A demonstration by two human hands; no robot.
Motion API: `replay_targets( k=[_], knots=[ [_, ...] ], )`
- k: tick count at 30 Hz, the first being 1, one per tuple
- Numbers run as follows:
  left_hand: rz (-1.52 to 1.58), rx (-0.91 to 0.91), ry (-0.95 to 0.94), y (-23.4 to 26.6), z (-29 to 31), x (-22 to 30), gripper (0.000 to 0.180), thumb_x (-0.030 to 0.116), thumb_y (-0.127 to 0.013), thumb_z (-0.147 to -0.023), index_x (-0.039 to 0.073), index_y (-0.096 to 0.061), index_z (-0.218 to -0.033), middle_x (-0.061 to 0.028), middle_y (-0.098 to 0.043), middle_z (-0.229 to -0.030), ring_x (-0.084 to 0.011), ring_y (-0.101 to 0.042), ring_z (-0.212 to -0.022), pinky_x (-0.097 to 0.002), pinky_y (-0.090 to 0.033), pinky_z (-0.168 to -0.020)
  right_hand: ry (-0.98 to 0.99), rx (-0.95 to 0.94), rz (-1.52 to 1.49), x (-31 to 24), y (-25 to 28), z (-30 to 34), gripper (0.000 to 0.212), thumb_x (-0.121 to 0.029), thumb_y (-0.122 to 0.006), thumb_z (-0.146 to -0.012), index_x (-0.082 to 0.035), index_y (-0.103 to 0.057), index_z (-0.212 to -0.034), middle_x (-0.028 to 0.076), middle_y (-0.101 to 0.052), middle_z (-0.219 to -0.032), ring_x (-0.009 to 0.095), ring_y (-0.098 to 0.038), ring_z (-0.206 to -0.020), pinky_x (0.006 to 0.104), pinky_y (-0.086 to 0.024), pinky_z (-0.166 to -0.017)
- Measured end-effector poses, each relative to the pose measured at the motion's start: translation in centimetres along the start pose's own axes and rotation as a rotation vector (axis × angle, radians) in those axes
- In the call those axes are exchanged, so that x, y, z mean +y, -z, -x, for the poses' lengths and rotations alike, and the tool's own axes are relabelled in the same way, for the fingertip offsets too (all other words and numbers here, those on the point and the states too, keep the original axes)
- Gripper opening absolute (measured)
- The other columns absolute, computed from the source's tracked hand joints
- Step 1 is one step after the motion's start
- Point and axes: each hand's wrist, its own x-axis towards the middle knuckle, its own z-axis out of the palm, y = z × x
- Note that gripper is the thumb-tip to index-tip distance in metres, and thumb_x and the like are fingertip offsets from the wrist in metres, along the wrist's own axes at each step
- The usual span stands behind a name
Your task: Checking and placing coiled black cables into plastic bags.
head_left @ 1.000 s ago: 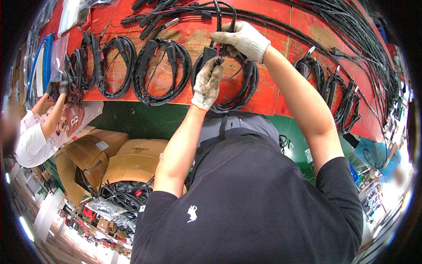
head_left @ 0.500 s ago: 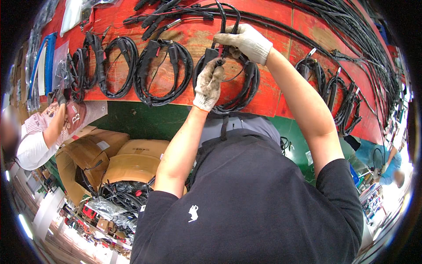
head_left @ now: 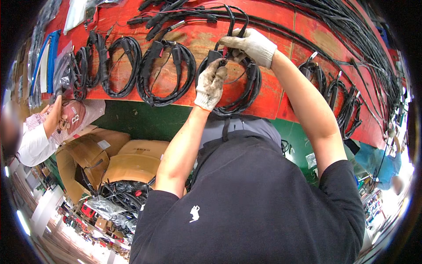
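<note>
Both my hands wear white work gloves with dirt on the fingers. At the red table's near edge lies a coil of black cable (head_left: 246,102), directly before me. My left hand (head_left: 209,84) is closed, its fingertips pinching the coil's upper left part beside a black handle-like piece. Just above and to the right, my right hand (head_left: 251,45) is closed round the black cable where a loop rises from the coil. A small red part shows between the hands. The exact spot under my fingertips is hidden.
Finished-looking coils of black cable (head_left: 167,97) lie in a row to the left, and smaller bundles (head_left: 350,112) to the right. Long loose cables (head_left: 351,42) run across the back right. An open cardboard box (head_left: 134,169) stands below left. A person's hand (head_left: 55,110) handles a plastic bag.
My hands stay on the coil, with small finger shifts near the red part. At the left, the other person's hand has moved slightly with a plastic bag. The view has shifted a little.
</note>
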Motion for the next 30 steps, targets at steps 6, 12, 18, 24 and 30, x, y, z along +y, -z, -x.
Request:
replay_targets(
  k=[6,12,18,24,30],
  knots=[
    [-0.059,-0.039,0.030,0.8,0.2,-0.5,0.037,0.008,-0.057,-0.100,-0.003,-0.058,-0.135,-0.0062,-0.063,-0.106,-0.0123,-0.060,-0.090,-0.0274,-0.052,-0.083,-0.019,0.032,0.015,1.2,-0.6,-0.8,0.032,-0.037,-0.074,-0.093,-0.005,-0.076,-0.099,0.002,-0.070,-0.082,0.010,-0.064,-0.069,0.0276,-0.053,-0.064],
    [-0.862,0.400,-0.005,5.4,-0.2,0.0,0.049,0.025,-0.070,-0.095,-0.001,-0.058,-0.136,-0.0143,-0.068,-0.116,-0.0232,-0.066,-0.101,-0.0349,-0.053,-0.092,0.032,0.110,0.085,-0.4,0.7,-1.0,0.033,-0.036,-0.073,-0.094,-0.004,-0.073,-0.090,0.001,-0.064,-0.069,0.009,-0.060,-0.058,0.0267,-0.049,-0.054],
    [-1.409,0.178,-0.005,2.5,-0.9,1.1,0.072,0.046,-0.066,-0.092,0.002,-0.047,-0.145,-0.0270,-0.058,-0.129,-0.0434,-0.055,-0.120,-0.0518,-0.042,-0.104,0.126,0.052,0.040,-1.9,0.4,-1.9,0.028,-0.032,-0.073,-0.094,-0.005,-0.070,-0.084,0.001,-0.065,-0.069,0.010,-0.061,-0.059,0.0285,-0.051,-0.055],
    [-1.492,0.175,0.077,-0.4,-3.2,-0.5,0.070,0.059,-0.062,-0.091,0.004,-0.054,-0.132,-0.0210,-0.061,-0.117,-0.0375,-0.059,-0.110,-0.0497,-0.045,-0.092,0.024,0.126,0.221,-1.4,1.5,-0.6,0.027,-0.029,-0.072,-0.092,-0.005,-0.070,-0.080,0.001,-0.063,-0.066,0.010,-0.056,-0.056,0.0293,-0.045,-0.055],
    [-1.532,0.187,-0.015,0.7,-2.9,-1.2,0.071,0.060,-0.062,-0.091,0.003,-0.054,-0.131,-0.0185,-0.062,-0.114,-0.0351,-0.059,-0.106,-0.0474,-0.044,-0.090,-0.022,0.140,0.127,-1.9,0.9,-0.3,0.024,-0.027,-0.075,-0.093,-0.006,-0.071,-0.083,-0.001,-0.061,-0.064,0.008,-0.053,-0.052,0.0282,-0.041,-0.050]
  ],
)
